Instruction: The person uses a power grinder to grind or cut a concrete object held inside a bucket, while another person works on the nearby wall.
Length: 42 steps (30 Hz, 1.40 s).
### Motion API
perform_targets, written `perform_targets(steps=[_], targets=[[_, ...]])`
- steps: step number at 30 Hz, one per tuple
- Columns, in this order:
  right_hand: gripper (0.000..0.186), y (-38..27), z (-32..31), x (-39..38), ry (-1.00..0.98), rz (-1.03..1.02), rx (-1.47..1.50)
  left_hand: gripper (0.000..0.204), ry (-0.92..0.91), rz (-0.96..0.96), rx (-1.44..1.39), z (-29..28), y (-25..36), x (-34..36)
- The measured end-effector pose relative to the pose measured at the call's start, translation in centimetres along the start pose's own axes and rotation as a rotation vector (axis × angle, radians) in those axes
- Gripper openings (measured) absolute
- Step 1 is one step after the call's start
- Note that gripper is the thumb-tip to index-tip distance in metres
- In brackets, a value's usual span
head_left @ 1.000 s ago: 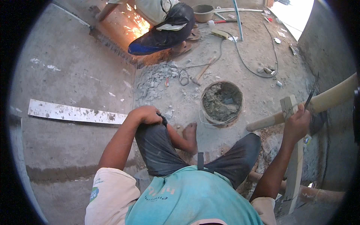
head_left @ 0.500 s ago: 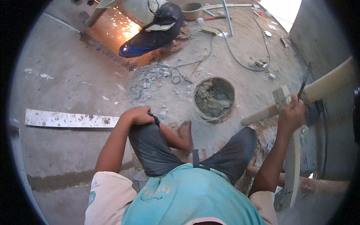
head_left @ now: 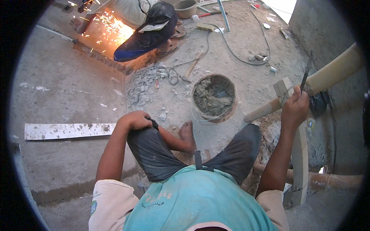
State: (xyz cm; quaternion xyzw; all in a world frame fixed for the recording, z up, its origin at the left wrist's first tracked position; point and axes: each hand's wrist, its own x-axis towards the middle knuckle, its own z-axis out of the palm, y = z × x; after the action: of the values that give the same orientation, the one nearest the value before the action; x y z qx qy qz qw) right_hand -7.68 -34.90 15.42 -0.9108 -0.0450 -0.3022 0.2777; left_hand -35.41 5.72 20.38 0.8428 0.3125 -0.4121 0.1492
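Observation:
My right hand (head_left: 295, 109) is raised at the right, closed round the lower end of a thin dark blade-like tool (head_left: 306, 71) that points up and away. It is beside a thick beige pipe (head_left: 336, 72) and the head of an upright wooden piece (head_left: 282, 87). My left hand (head_left: 135, 120) rests on my left knee, its fingers closed on the bunched dark trouser leg (head_left: 154, 151). Between and beyond my knees stands a round bucket (head_left: 195, 109) of wet grey mortar (head_left: 210, 96), with a wire handle hanging at its near side.
A co-worker (head_left: 160, 27) crouches at the far left amid bright sparks (head_left: 115, 30). Rubble (head_left: 144, 86), a hammer (head_left: 191, 68) and a loose cable (head_left: 235, 56) lie on the floor. A spattered white strip (head_left: 69, 131) lies at left; a concrete wall (head_left: 327, 30) bounds the right.
The view has shifted slightly, so most things sit a little further left. The sparks have spread wider. Both my hands keep their holds.

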Motion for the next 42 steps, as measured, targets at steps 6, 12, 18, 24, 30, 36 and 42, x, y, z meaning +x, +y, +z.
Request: perform_targets(steps=[6, 12, 18, 24, 30, 36, 42], targets=[[0.028, -0.3, 0.0, 0.0, -0.006, 0.004, 0.017, 0.050, -0.006, -0.011, 0.021, 0.1, -0.1, 0.1], [0.028, -0.3, 0.1, 0.0, 0.004, 0.018, -0.015, 0.051, -0.016, -0.015, 0.028, -0.1, 0.2, 0.0], [0.028, -0.2, 0.0, 0.1, -0.015, 0.028, -0.021, 0.053, 0.029, -0.024, 0.026, -0.1, 0.5, -0.4], [0.027, -0.1, 0.2, 0.0, 0.014, 0.000, 0.001, 0.049, -0.041, -0.029, 0.005, -0.2, 0.5, -0.4], [0.028, -0.1, 0.2, 0.0, 0.006, 0.037, -0.052, 0.049, -0.027, -0.003, 0.002, -0.2, 0.2, -0.2], [0.029, -0.3, 0.2, 0.0, 0.009, 0.062, -0.041, 0.049, 0.003, 0.005, 0.020, 0.0, 0.0, 0.1], [0.029, -0.5, 0.0, -0.1, -0.026, 0.073, -0.039, 0.055, 0.033, -0.023, 0.023, 0.1, 0.1, -0.1]])
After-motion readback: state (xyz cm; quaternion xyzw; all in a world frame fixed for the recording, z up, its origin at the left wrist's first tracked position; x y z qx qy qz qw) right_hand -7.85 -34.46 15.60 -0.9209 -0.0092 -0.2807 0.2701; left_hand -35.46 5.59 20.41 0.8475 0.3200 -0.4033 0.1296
